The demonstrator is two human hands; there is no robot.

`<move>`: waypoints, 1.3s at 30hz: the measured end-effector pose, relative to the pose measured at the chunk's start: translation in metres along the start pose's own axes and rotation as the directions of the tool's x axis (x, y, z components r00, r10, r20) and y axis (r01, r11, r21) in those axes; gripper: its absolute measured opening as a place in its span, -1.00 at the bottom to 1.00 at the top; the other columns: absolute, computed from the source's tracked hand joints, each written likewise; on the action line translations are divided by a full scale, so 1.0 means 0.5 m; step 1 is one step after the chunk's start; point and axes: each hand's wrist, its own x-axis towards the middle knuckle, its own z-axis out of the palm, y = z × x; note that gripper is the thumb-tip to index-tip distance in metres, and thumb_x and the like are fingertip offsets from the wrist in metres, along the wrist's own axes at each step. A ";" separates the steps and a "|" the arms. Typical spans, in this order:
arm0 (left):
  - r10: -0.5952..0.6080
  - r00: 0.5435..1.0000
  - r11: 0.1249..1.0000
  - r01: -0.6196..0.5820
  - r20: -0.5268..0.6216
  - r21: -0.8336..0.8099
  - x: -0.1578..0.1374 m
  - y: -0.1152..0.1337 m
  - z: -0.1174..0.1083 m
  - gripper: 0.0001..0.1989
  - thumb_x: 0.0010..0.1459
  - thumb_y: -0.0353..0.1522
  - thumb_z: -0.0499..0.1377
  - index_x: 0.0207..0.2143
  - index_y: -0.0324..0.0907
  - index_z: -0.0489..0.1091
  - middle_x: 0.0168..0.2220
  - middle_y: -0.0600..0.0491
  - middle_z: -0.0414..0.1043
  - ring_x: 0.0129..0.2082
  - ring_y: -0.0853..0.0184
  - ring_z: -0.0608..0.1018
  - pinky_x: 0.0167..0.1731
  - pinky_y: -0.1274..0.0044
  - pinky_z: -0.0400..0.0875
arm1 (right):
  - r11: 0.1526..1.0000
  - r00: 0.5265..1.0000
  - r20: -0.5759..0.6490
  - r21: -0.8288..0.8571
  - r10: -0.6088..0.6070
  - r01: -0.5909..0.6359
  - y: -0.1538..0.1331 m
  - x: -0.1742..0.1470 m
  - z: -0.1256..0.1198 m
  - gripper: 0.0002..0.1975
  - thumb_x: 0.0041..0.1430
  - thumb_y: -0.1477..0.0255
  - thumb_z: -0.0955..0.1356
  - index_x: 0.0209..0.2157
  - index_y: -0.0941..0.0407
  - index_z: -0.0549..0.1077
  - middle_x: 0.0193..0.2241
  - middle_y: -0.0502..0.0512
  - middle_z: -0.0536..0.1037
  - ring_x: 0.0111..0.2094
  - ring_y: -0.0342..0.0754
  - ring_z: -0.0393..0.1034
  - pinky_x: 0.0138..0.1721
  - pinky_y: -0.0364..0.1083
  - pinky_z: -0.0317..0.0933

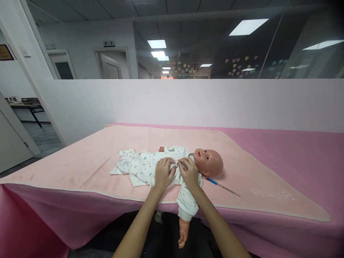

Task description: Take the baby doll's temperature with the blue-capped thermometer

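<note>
2 forearms [138,227], L+R hands [163,173] [189,175] pinching 1 doll's [213,163] top [145,166].

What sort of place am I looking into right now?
Probably a baby-care training room, though nothing readable confirms it: a clothed baby doll lies on a pink blanket, a slim blue-ended stick, perhaps a thermometer, lies near its head, and office-style ceiling lights show beyond.
</note>
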 end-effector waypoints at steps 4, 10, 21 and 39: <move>-0.010 1.000 0.999 0.010 0.004 -0.049 0.000 0.000 -0.004 -0.88 0.06 -0.45 0.05 -0.32 -0.12 0.29 -0.25 0.09 0.37 -0.23 0.31 0.37 -0.19 0.46 0.19 | 1.000 1.000 0.015 0.005 0.007 -0.007 0.001 -0.001 -0.001 -0.83 0.15 0.42 0.24 -0.35 0.10 0.46 -0.37 0.06 0.47 -0.41 -0.13 0.35 -0.41 -0.16 0.20; -0.014 1.000 0.995 0.012 -0.016 -0.100 -0.001 0.000 -0.007 -0.88 0.04 -0.46 0.03 -0.36 -0.11 0.33 -0.32 0.10 0.37 -0.27 0.33 0.37 -0.20 0.47 0.20 | 1.000 0.999 0.048 -0.009 0.004 -0.004 0.002 -0.002 -0.002 -0.84 0.15 0.44 0.24 -0.35 0.09 0.45 -0.36 0.04 0.48 -0.43 -0.14 0.34 -0.41 -0.16 0.18; -0.191 0.888 0.970 0.235 -0.419 0.056 -0.006 -0.010 0.005 -0.68 0.04 -0.44 0.04 -0.75 -0.19 0.18 -0.49 0.05 0.31 -0.39 0.31 0.30 -0.31 0.42 0.13 | 1.000 1.000 0.030 0.001 0.009 -0.009 0.006 -0.002 -0.001 -0.82 0.18 0.40 0.22 -0.34 0.10 0.44 -0.38 0.06 0.48 -0.43 -0.13 0.34 -0.40 -0.16 0.18; 0.179 0.961 0.958 -0.122 -0.211 0.258 -0.004 0.010 0.012 -0.90 0.14 -0.36 0.09 -0.35 -0.10 0.41 -0.32 0.06 0.42 -0.27 0.32 0.38 -0.20 0.43 0.12 | 1.000 1.000 -0.003 -0.018 0.013 -0.014 0.002 -0.003 -0.002 -0.83 0.15 0.45 0.22 -0.36 0.10 0.44 -0.40 0.05 0.47 -0.49 -0.13 0.29 -0.42 -0.14 0.17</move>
